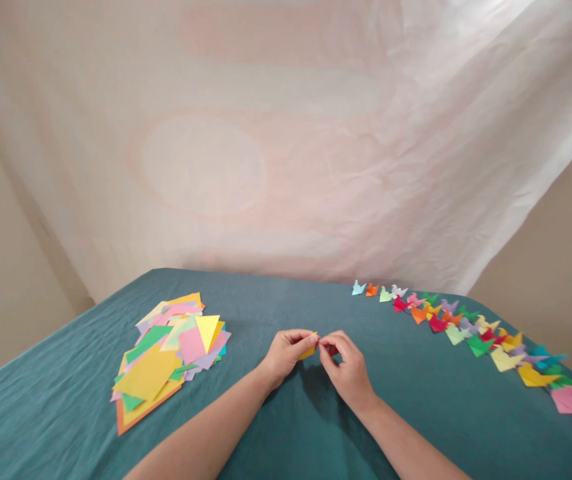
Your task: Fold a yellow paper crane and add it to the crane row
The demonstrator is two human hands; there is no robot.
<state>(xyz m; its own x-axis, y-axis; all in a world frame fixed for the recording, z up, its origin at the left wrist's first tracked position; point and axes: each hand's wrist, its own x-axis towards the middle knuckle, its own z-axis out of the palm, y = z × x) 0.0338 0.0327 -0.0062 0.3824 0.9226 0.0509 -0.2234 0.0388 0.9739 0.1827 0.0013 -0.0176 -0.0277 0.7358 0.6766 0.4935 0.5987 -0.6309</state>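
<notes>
A small piece of yellow folded paper point(307, 354) is held just above the cloth near the middle of the table. My left hand point(286, 355) pinches it between thumb and fingers, which cover much of it. At the paper's right end, my right hand point(349, 373) is closed with its fingertips at the tip. The fingertips of both hands almost meet there. How far the paper is folded is mostly hidden by the fingers.
Left of my hands lies a loose pile of coloured paper sheets point(151, 373), topped by a yellow folded triangle point(208, 330). Several folded paper birds point(479, 345) stand in rows along the right edge. Dark green cloth point(266, 300) covers the table, and a pale sheet point(286, 147) hangs behind.
</notes>
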